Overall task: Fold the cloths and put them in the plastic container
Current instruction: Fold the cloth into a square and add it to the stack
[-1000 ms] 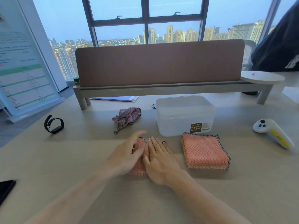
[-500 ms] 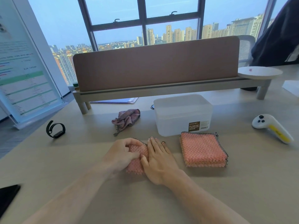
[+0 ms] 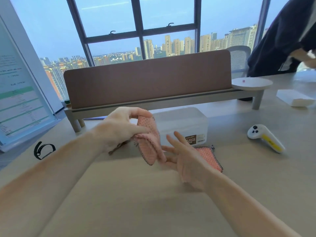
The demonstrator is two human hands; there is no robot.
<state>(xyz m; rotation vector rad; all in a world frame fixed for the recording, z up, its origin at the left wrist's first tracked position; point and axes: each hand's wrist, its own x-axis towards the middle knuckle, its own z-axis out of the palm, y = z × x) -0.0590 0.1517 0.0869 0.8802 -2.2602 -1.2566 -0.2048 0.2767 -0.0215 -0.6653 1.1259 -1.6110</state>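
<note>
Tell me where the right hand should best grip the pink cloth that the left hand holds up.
Probably the drooping lower end of the pink cloth, coming from the right: the left hand pinches its upper part, and the open right hand is beside that end.

At mid-frame we see a pink cloth (image 3: 150, 142) with a dotted weave and dark edging. The stack (image 3: 210, 159) to its right seems the same pink. The container (image 3: 196, 124) is clear with a brown label, and the controller (image 3: 265, 139) at right is white and yellow.

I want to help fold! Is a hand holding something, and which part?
The left hand pinches the folded pink cloth by its upper end. The right hand is open beside its lower end, holding nothing.
</note>
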